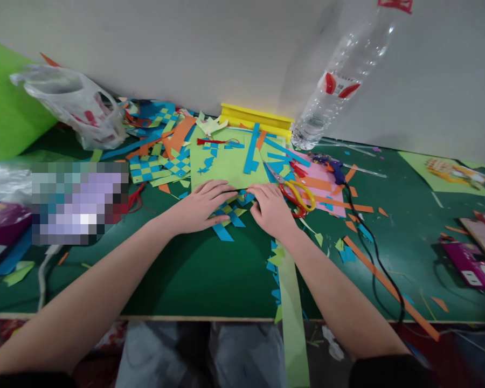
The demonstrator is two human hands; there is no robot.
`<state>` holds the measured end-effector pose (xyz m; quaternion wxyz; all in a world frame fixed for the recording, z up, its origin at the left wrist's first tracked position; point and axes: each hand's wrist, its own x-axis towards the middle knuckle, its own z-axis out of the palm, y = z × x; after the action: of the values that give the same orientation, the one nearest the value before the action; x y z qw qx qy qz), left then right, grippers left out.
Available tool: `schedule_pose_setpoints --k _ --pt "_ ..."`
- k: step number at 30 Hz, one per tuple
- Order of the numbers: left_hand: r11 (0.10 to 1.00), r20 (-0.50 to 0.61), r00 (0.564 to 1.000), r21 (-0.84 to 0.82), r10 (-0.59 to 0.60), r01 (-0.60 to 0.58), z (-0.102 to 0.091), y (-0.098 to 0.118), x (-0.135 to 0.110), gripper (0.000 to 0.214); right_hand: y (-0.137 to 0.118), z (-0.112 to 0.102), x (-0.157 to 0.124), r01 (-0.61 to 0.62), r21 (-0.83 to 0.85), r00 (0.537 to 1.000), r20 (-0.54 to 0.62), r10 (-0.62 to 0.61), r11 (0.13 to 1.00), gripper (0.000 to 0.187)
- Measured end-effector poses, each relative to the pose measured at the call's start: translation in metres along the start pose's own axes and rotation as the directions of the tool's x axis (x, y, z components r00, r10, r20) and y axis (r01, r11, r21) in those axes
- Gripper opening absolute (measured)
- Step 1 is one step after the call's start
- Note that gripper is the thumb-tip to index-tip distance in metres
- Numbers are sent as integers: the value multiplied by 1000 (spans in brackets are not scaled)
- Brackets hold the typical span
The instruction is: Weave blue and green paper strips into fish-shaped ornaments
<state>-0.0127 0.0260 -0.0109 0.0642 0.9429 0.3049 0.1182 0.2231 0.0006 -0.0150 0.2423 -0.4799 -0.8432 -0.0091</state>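
A small piece of woven paper (229, 217), made of blue and light green strips, is between my two hands just above the green tabletop. My left hand (204, 207) grips its left side, fingers over the upper edge and thumb beneath. On the right side my right hand (270, 209) closes on the same piece, fingers bent and thumb pointing down. The fingers cover much of the weave, and loose strip ends stick out below. Behind the hands lies a light green paper sheet (230, 175). Yellow-and-red scissors (295, 196) rest right beside my right hand.
Woven checkered pieces (178, 164) and paper scraps are piled at the back left. A clear plastic bottle (343, 75) stands behind, near a glue gun (333, 168) with a black cord. A long green strip (293, 312) hangs over the front edge. At left lies a blurred-out device (81, 205).
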Motion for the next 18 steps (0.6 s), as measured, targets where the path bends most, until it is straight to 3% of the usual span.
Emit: schedule_pose_setpoints --k 5,14,16,18 --pt "1000 15 1000 -6 -3 3 -1 3 -1 59 1 1 0 -15 17 1000 0 15 1000 38" --pt "996 65 994 28 83 -85 -5 28 -8 73 2 0 1 -39 16 999 -25 39 999 29" --pt "998 10 1000 69 10 -11 -9 23 -11 67 2 1 1 -42 26 999 -27 43 999 27" --pt "979 -103 984 126 -149 161 -12 11 -14 59 2 1 0 -51 38 998 -25 52 998 26"
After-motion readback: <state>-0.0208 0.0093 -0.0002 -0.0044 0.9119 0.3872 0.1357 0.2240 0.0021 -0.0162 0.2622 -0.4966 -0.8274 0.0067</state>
